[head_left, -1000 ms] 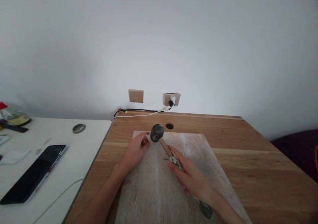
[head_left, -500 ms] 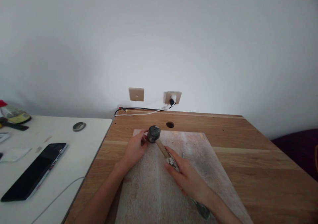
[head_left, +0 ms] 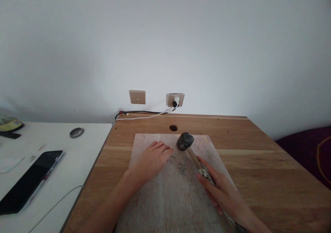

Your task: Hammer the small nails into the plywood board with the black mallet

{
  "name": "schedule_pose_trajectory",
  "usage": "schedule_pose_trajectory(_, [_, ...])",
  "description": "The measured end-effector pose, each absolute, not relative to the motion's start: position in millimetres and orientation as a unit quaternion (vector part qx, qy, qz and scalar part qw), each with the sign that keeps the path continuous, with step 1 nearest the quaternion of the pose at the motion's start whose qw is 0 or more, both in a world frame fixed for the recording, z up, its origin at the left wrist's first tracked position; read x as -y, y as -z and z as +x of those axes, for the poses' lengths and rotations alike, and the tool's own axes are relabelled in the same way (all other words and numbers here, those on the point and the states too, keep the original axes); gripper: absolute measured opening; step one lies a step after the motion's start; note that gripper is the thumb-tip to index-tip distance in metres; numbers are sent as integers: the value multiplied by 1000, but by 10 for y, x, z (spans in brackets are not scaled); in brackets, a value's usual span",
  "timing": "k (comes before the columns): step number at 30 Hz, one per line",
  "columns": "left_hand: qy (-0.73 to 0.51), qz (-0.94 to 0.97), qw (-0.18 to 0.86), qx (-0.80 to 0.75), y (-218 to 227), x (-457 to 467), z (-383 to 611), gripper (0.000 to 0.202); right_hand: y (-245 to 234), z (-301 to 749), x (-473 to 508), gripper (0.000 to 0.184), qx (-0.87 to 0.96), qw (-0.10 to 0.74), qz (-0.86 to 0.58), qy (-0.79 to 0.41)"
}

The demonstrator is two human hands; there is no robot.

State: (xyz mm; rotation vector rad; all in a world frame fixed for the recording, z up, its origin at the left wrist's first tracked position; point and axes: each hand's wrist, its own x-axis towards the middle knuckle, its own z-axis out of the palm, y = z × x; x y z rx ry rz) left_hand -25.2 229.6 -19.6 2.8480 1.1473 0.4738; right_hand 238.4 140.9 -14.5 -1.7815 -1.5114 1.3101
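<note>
My right hand (head_left: 222, 189) is wrapped round the wooden handle of a hammer with a dark round head (head_left: 184, 141). The head hangs just above the far part of a worn grey-brown board (head_left: 168, 198) lying on the wooden desk (head_left: 258, 164). Flat on that board rests my left hand (head_left: 152, 160), fingers stretched out toward several small nails (head_left: 180, 164) that lie loose between the two hands. The fingertips touch or nearly touch the nearest nails.
A white table (head_left: 51, 178) adjoins the desk on the left, carrying a dark tablet (head_left: 28, 182), a white cable (head_left: 57, 205) and a small round metal lid (head_left: 77, 132). Two wall plates (head_left: 175, 99) with plugged cables sit behind the desk. A cable hole (head_left: 173, 127) lies beyond the board.
The hammer head has swung right, away from my left hand. My left hand has left the head and now lies flat by the nails, which are uncovered. The view has shifted slightly right.
</note>
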Motion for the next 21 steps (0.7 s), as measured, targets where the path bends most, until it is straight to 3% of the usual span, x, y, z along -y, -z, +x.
schedule_pose_trajectory(9, [-112,933,32,-341,296,-2423,-21,22,241,2509,-1374,82,539,239,-655,-474])
schedule_pose_trajectory(17, [-363,751,221,-505,394,-2643,-371,23,240,2503,-1401,83,552,225,-642,-483])
schedule_pose_trajectory(21, [-379,708,252,-540,461,-2670,-431,17,234,2446,-1407,85,536,239,-645,-489])
